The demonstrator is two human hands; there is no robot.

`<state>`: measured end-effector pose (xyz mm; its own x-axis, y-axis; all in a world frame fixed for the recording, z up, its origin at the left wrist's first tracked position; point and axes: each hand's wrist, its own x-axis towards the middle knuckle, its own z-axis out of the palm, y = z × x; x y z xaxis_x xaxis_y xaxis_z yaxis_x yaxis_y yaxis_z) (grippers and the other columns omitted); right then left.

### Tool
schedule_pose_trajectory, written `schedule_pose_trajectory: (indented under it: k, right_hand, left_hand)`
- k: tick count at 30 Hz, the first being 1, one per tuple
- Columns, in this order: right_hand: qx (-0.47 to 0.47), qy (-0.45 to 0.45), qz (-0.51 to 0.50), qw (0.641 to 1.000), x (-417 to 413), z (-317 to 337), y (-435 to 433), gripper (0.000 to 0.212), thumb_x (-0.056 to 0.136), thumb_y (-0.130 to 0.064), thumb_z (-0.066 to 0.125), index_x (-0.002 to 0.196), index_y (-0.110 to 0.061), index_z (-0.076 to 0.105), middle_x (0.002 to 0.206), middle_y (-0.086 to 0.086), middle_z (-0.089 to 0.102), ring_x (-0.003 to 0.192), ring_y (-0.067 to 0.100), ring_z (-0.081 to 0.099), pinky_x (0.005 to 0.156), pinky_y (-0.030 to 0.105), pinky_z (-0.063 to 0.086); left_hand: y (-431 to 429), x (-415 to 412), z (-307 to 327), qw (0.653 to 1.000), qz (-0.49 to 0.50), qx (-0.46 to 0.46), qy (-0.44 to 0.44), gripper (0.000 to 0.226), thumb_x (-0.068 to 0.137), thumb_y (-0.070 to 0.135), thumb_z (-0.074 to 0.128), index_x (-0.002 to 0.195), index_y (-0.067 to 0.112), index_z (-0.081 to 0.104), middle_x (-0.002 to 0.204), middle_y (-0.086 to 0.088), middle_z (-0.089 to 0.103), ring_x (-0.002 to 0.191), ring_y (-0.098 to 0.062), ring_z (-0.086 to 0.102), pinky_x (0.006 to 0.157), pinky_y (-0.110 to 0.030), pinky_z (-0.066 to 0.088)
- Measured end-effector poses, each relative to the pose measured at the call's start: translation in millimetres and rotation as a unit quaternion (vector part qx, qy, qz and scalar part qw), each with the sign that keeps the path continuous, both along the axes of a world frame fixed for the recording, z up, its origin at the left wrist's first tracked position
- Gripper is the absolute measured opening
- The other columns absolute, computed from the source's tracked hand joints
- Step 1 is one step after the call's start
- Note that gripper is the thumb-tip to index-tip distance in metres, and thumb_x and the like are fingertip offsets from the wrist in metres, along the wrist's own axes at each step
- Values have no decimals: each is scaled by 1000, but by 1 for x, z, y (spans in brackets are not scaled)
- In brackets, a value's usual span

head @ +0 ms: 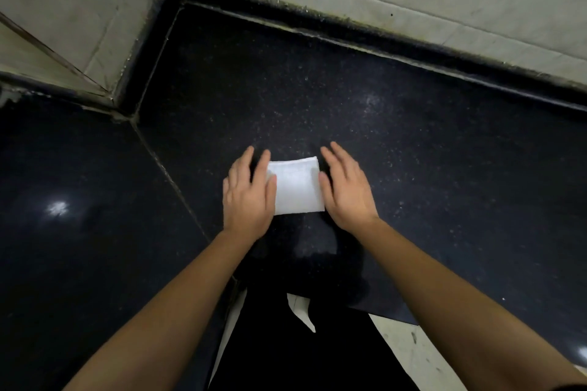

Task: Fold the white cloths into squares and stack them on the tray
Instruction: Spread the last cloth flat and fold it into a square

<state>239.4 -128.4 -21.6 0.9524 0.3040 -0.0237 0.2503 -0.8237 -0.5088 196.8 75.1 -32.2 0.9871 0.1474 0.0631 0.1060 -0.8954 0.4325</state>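
Head view: flat left hand (249, 197) and right hand (344, 189) flank the folded cloth (297, 187) between them, likely squaring it; next, lifting to an unseen tray.

I see a black, speckled stone table (397, 152) with a seam (170, 178) running across its left part; one folded white cloth (297, 189) lies flat on it.
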Motion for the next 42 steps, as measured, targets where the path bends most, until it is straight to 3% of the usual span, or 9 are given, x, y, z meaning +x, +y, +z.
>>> schedule_pose_trajectory:
  k: [5, 14, 18, 23, 27, 33, 37, 39, 42]
  right_hand:
    - [-234, -16, 223, 946, 5, -19, 4, 73, 105, -54, 20, 158, -7, 6, 167, 12, 0, 153, 31, 4, 123, 52, 13]
    - [-286, 70, 226, 928, 7, -22, 4, 78, 100, -63, 6, 156, -13, -16, 165, 5, -20, 152, 29, -15, 123, 53, 3]
    - [-136, 118, 94, 979, -5, -2, 3, 74, 102, -61, 19, 159, -15, 8, 167, 7, -4, 154, 24, -2, 125, 45, 8]
    - [-5, 163, -115, 980, -35, 13, 5, 58, 100, -54, 41, 146, -19, 41, 143, 4, 42, 125, 25, 51, 102, 45, 46]
    - [-24, 253, -152, 955, -33, 17, 7, 54, 94, -51, 55, 141, -24, 49, 134, 2, 42, 112, 25, 58, 91, 36, 50]
    - [11, 274, -135, 952, -25, 21, 8, 15, 88, -36, 65, 101, -29, 67, 107, -8, 56, 98, 15, 60, 79, 30, 51]
    - [71, 248, -100, 961, -24, 32, 6, 4, 88, -32, 69, 92, -33, 68, 91, -14, 69, 86, 7, 65, 78, 30, 55]
    - [90, 238, -68, 965, -26, 41, 3, 5, 88, -33, 72, 91, -34, 68, 90, -14, 70, 84, 3, 65, 78, 30, 56]
    - [104, 223, -14, 969, -30, 56, -5, 6, 87, -36, 74, 91, -34, 69, 91, -14, 69, 83, 2, 64, 77, 28, 55]
  left_hand:
    - [26, 1, -13, 948, -254, 176, 75, 65, 105, 46, 20, 155, 4, 20, 164, -12, 10, 152, -26, 8, 118, -55, 20]
    - [28, 6, -17, 924, -276, 193, 179, 74, 99, 56, 5, 157, 9, 3, 166, -8, -4, 152, -23, -4, 121, -55, 6]
    - [17, 11, 0, 954, -208, 82, 199, 75, 97, 59, 7, 157, 14, 8, 166, -2, 5, 152, -19, -1, 123, -48, 2]
    - [7, -2, 23, 983, -80, 10, 167, 57, 103, 45, 33, 149, 12, 35, 147, -8, 46, 132, -27, 41, 107, -44, 32]
    - [6, -14, 27, 972, 2, -65, 224, 57, 101, 46, 38, 146, 10, 39, 130, -10, 60, 121, -28, 53, 97, -46, 46]
    - [13, -20, 36, 950, 34, -94, 297, 55, 97, 41, 50, 144, 15, 37, 93, 5, 67, 91, -21, 64, 79, -39, 52]
    - [21, -9, 43, 952, -8, -58, 302, 70, 92, 40, 58, 150, 16, 28, 112, 0, 67, 107, -22, 61, 88, -42, 52]
    - [18, 2, 51, 951, -27, -71, 300, 83, 86, 37, 68, 153, 20, 22, 140, -5, 50, 130, -26, 45, 102, -44, 44]
    - [9, 16, 66, 937, -64, -144, 313, 100, 80, 25, 77, 156, 28, 12, 156, -3, 24, 145, -25, 21, 114, -43, 31]
